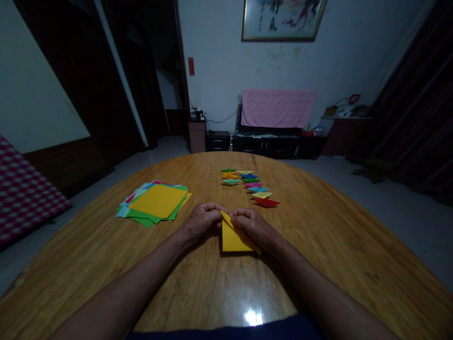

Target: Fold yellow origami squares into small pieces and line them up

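A yellow sheet of paper (pixel 236 240), partly folded, is held just above the near middle of the table. Its right side is turned over in a slanting fold running from the top corner to the lower right. My left hand (pixel 205 219) pinches the paper's top left corner between thumb and fingers. On the other side, my right hand (pixel 253 225) is closed on the folded flap, its thumb lying near the top of the fold. The fingertips of both hands are close together, and some fingers are hidden behind the paper.
A loose stack of coloured paper (pixel 159 200), yellow on top, lies to the left on the round wooden table (pixel 198 288). Beyond my hands stand several small folded paper boats in two rows, the nearest a red boat (pixel 266 202). A checked cloth (pixel 26 193) hangs at far left.
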Tool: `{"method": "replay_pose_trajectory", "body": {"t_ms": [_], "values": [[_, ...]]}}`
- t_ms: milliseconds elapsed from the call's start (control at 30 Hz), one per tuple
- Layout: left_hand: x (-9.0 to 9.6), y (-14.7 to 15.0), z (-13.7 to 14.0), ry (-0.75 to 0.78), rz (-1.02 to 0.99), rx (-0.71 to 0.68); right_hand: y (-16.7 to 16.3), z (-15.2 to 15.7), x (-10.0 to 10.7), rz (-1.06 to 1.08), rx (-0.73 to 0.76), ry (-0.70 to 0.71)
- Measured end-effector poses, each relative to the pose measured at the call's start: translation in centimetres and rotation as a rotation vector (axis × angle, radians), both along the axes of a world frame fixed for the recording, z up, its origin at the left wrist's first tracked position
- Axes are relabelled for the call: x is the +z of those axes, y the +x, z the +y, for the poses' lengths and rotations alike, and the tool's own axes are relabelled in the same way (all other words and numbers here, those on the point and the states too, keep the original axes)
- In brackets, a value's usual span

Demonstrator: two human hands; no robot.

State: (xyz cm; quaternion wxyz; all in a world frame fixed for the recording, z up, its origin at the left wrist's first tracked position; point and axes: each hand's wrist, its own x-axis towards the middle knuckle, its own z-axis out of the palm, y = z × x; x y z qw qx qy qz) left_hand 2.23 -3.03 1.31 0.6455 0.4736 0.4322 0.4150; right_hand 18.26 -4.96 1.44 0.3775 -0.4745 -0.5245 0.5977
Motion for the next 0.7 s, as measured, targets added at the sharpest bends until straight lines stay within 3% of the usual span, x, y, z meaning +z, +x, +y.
{"method": "replay_pose_trajectory", "body": {"t_ms": [433,633,700], "values": [[0.5,0.3,-1.0,0.021,0.079,0.054,-0.3,0.3,-1.0,-0.085,-0.090,0.164],[-0.3,-0.2,-0.1,0.236,0.222,0.035,-0.3,0.5,-1.2,-0.126,-0.093,0.250],[-0.2,-0.2,-0.2,0.229,0.207,0.033,-0.3,0.5,-1.2,-0.122,-0.093,0.257]]}}
